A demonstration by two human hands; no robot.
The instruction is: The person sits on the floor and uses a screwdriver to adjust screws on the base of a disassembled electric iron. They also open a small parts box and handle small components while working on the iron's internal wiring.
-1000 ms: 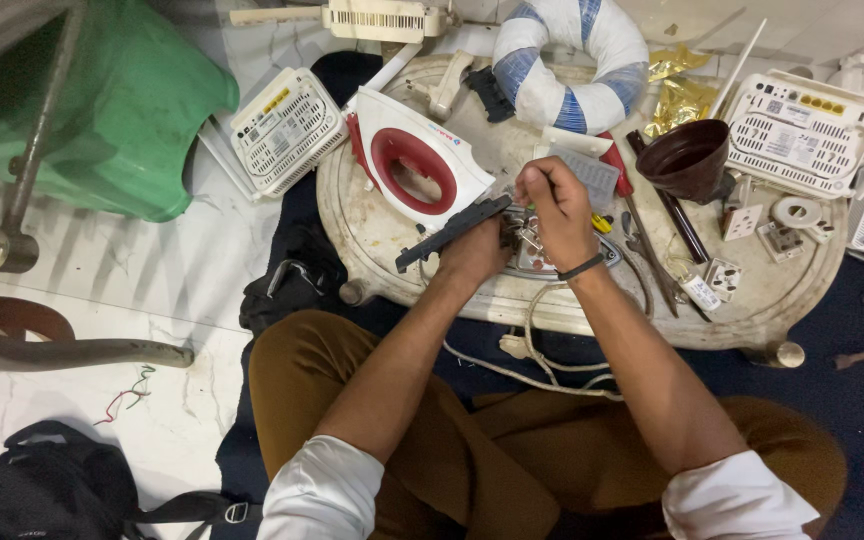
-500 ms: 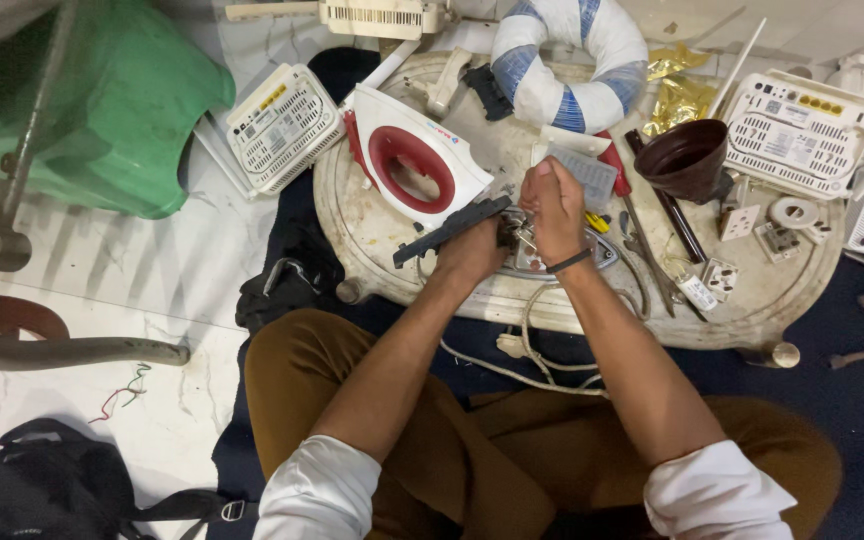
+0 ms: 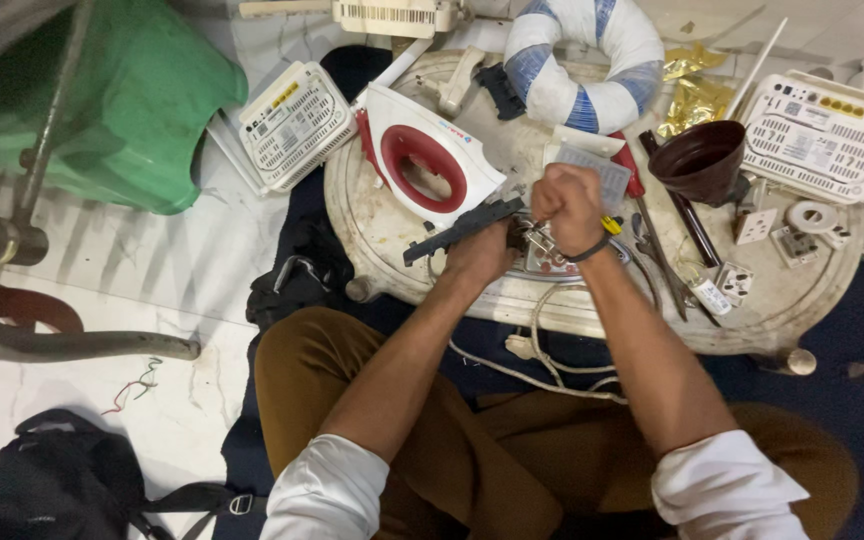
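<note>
Over the last second little has shifted: the right hand [image 3: 569, 205] stays clenched over the metal iron soleplate [image 3: 564, 262] on the worn round white table [image 3: 372, 215], while the left hand [image 3: 480, 250] keeps gripping a dark flat plastic handle piece [image 3: 460, 229]; work remains mid-step.

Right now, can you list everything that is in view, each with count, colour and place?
iron shell: 1, white and red, table left
dark tool: 1, black, in left hand
iron base: 1, metal, under both hands
padded ring: 1, blue and white, table top
funnel: 1, brown, table right
router boxes: 2, white, left and right
stool: 1, green, upper left
bag: 1, black, lower left
left hand: 1, holding tool
right hand: 1, fist closed
</note>
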